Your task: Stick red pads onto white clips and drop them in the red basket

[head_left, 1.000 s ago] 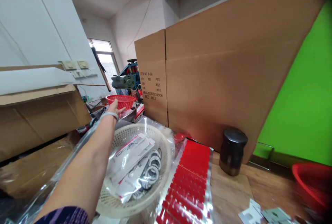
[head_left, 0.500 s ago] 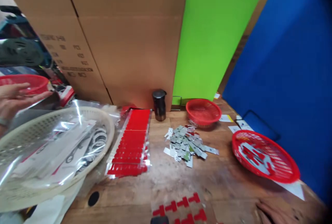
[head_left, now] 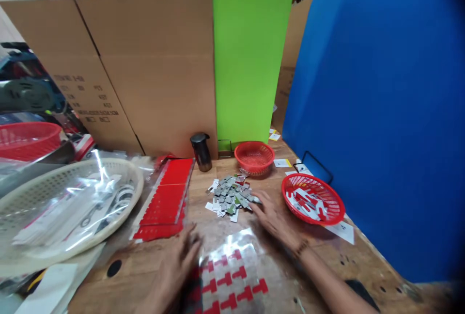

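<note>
A heap of small grey and white flat pieces (head_left: 229, 195) lies mid-table. My right hand (head_left: 272, 217) reaches its right edge, fingers apart and fingertips touching the pieces; a bracelet circles the wrist. In front of the heap lies a clear sheet with rows of red T-shaped pieces (head_left: 228, 280). My left hand (head_left: 178, 260), blurred by motion, is over the left side of this sheet, and its grip cannot be made out. Behind it are red sheets (head_left: 169, 193) with notched edges.
A red basket (head_left: 254, 156) stands behind the heap, another (head_left: 336, 210) with white and red pieces at right. A cream basket (head_left: 137, 178) with bagged items fills the left. A dark jug (head_left: 201, 151) stands before cardboard (head_left: 160, 76). Green and blue panels border the table.
My left hand has come from the far-left red basket to the clear sheet. My right hand has moved from the lower right to the heap. The view has tilted up and shifted right.
</note>
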Action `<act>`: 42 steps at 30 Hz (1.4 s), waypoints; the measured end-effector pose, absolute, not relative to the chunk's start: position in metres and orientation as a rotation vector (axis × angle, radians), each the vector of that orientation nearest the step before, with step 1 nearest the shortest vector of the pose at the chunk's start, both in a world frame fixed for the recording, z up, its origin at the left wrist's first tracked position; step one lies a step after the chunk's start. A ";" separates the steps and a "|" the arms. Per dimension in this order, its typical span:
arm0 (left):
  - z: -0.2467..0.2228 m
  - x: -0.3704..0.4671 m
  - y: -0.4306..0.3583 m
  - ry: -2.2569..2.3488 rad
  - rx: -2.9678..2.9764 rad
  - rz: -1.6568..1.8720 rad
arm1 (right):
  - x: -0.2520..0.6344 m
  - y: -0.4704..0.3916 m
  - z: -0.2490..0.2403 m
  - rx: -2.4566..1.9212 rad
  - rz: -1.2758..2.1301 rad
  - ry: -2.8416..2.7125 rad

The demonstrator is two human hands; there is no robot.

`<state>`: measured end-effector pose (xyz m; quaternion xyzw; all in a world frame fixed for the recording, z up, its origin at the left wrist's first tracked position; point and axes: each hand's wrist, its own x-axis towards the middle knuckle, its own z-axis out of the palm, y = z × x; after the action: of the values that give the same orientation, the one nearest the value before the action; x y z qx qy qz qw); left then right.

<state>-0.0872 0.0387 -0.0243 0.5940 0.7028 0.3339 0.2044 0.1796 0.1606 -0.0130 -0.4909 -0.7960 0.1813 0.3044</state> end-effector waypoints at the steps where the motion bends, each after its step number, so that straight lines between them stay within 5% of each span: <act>1: -0.042 -0.077 0.030 1.970 1.716 0.860 | 0.168 0.179 -0.012 -1.314 0.431 -2.186; 6: -0.106 -0.063 0.002 2.112 2.129 0.555 | 0.125 0.250 -0.033 -1.414 0.374 -2.205; 12: -0.128 -0.084 -0.004 2.197 2.345 0.347 | 0.110 0.273 -0.054 -1.511 0.316 -2.164; 30: -0.075 -0.048 -0.013 2.196 2.215 0.476 | 0.119 0.224 -0.046 -0.947 0.501 -2.455; 42: -0.059 -0.051 -0.005 2.074 2.266 0.321 | 0.224 0.122 -0.040 -0.851 0.542 -2.489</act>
<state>-0.0512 -0.0047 -0.0586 0.7334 0.6713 0.1039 0.0262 0.2242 0.1215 -0.0399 -0.3086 -0.9028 0.1965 0.2258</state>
